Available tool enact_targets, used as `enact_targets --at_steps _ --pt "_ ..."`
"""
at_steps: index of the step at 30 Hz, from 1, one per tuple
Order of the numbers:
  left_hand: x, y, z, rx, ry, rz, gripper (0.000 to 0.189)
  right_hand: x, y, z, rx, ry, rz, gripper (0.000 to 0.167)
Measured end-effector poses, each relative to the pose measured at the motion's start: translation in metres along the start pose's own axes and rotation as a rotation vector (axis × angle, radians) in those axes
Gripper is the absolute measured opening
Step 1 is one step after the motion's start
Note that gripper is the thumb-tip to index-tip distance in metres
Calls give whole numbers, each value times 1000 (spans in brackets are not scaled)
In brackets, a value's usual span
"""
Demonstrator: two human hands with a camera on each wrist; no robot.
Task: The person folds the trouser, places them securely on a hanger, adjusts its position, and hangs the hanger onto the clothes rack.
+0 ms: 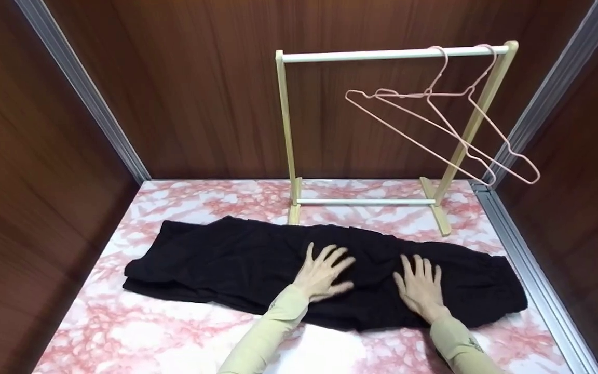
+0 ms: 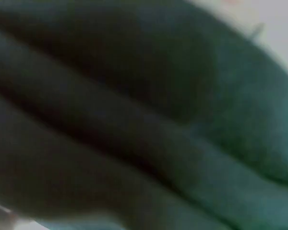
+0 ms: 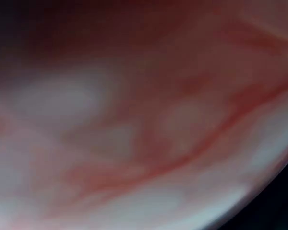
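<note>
Black trousers (image 1: pixel 216 259), folded lengthwise, lie across the table with the gathered waistband end at the right. My left hand (image 1: pixel 324 272) rests on the middle of the cloth with its fingers spread. Farther right, my right hand (image 1: pixel 420 283) lies on the same cloth, fingers straight and slightly apart. Neither hand grips anything. Close, blurred folds of the dark fabric (image 2: pixel 134 120) fill the left wrist view. The right wrist view shows only the blurred red-and-white tabletop (image 3: pixel 173 143) and dark patches at its corners.
Behind the trousers stands a wooden rack (image 1: pixel 284 119) with a white top bar (image 1: pixel 356 55). Two pink hangers (image 1: pixel 408 137) hang near its right end. The table (image 1: pixel 138 332) has a red-and-white marbled surface. Brown wood-grain panels (image 1: pixel 200 93) with metal corner strips enclose it.
</note>
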State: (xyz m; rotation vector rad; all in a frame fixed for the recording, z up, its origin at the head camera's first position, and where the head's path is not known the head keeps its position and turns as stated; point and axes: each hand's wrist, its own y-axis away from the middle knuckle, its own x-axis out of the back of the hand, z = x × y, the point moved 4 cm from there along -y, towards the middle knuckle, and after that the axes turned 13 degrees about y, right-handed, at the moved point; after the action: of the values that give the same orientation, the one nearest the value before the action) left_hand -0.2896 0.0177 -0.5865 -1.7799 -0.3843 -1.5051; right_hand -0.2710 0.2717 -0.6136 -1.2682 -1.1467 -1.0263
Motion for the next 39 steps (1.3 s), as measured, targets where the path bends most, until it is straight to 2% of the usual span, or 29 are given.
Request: enact_targets --at_steps 2,4,6,8,11,14,18,21,23,26,31,34,39 --pt "-3 3 2 -7 1 -62 65 -2 3 2 -2 -32 -98 64" --pt "-6 7 1 31 15 -138 69 -2 5 3 5 -73 -154 72" --pt "-9 11 -4 110 68 -216 72 -3 6 5 13 -106 -194 80" --pt "-11 16 -13 217 161 -285 77 -2 6 7 27 -127 -212 86" --pt "-14 27 -33 370 322 -345 86 0 5 11 48 -135 -244 93" --pt "-13 38 -58 501 429 -328 93 0 4 14 62 -140 -269 97" --pt "-10 60 -94 658 456 -233 97 -1 2 16 79 -154 -296 101" --pt "-8 81 -115 802 437 -233 99 1 2 17 90 -169 -309 104" --pt "-7 94 -124 869 441 -259 99 1 3 18 92 -175 -306 104" --pt "-4 104 -129 894 465 -281 96 1 3 21 100 -204 -277 105" --pt "3 106 -131 880 437 -275 87 -2 4 29 133 -257 -240 105" --pt "9 105 -131 878 396 -245 84 -6 3 34 147 -262 -234 106" --pt "21 107 -130 834 301 -140 74 -10 1 40 155 -274 -243 107"
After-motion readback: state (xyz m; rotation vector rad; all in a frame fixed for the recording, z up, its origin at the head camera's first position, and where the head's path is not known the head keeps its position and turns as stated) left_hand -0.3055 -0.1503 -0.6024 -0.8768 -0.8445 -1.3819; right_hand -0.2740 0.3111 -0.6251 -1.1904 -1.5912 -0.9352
